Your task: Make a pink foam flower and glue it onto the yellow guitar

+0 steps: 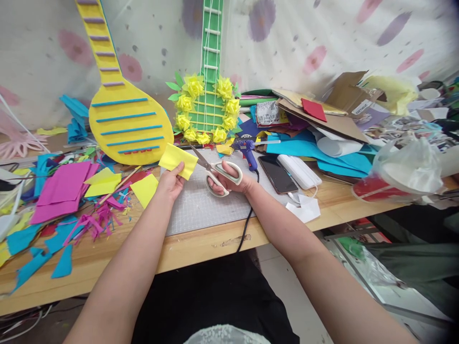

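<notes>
My left hand (173,181) pinches a yellow sheet of craft paper (175,159) by its lower edge, thumb on top. A pair of white-handled scissors (234,173) is in my right hand (229,183), with fingers through the loops. The blades point up and left, their tips close to the sheet's right edge; whether they touch it I cannot tell. Both hands are above a grey gridded cutting mat (195,217). Beyond them, a green paper instrument (211,71) ringed with yellow paper flowers (224,88) leans upright, beside a yellow paper instrument (125,122) with blue strips.
A purple glue gun (246,150) lies on the mat, its black cord (247,224) hanging over the table edge. A phone (277,174) and a white power bank (299,171) are at the right. Magenta sheets (62,188) and scraps cover the left; cardboard (322,117) is piled back right.
</notes>
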The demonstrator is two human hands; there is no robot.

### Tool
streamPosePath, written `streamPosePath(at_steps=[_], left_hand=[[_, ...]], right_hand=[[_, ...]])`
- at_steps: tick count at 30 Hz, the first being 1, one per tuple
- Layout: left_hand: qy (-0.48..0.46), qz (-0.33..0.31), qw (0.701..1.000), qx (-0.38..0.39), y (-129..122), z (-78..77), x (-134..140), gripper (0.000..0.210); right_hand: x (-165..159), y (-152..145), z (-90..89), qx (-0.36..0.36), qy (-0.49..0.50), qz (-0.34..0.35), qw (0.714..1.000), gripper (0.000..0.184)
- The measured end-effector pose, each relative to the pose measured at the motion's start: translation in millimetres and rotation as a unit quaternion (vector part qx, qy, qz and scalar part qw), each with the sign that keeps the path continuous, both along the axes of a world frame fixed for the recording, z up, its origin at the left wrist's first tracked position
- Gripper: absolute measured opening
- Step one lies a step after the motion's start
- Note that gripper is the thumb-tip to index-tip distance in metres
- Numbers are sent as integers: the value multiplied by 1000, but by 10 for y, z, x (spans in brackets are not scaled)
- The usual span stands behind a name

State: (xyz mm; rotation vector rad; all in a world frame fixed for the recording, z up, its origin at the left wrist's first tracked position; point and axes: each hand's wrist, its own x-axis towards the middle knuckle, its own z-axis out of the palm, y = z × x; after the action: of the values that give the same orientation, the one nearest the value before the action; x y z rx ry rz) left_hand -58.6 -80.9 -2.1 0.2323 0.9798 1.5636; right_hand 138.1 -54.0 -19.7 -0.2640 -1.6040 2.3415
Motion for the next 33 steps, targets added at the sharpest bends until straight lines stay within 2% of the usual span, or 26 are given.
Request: streamPosePath(at_steps=[9,16,21,25,29,33], left_hand=[[9,10,1000,-13,-3,30,3,28],[7,10,1000,-2,-6,27,-11,25],[11,2,1000,-3,1,-11,-22,26],[28,-25,999,-6,-27,-31,43,27],[37,-38,999,-3,-62,-13,120,26],[30,-29,999,1,-54,-2,124,24]], right_hand=[[2,-8,13,-14,-6,-24,1000,66],[-13,54,-58,-24,12,1,1000,66],[16,44,-46,-24,7,15,1000,69],[20,35,-34,-29,5,33,999,73],[-9,38,-45,-35,-5,16,999,77],[-30,24,-34,-35,-3,-5,999,72]])
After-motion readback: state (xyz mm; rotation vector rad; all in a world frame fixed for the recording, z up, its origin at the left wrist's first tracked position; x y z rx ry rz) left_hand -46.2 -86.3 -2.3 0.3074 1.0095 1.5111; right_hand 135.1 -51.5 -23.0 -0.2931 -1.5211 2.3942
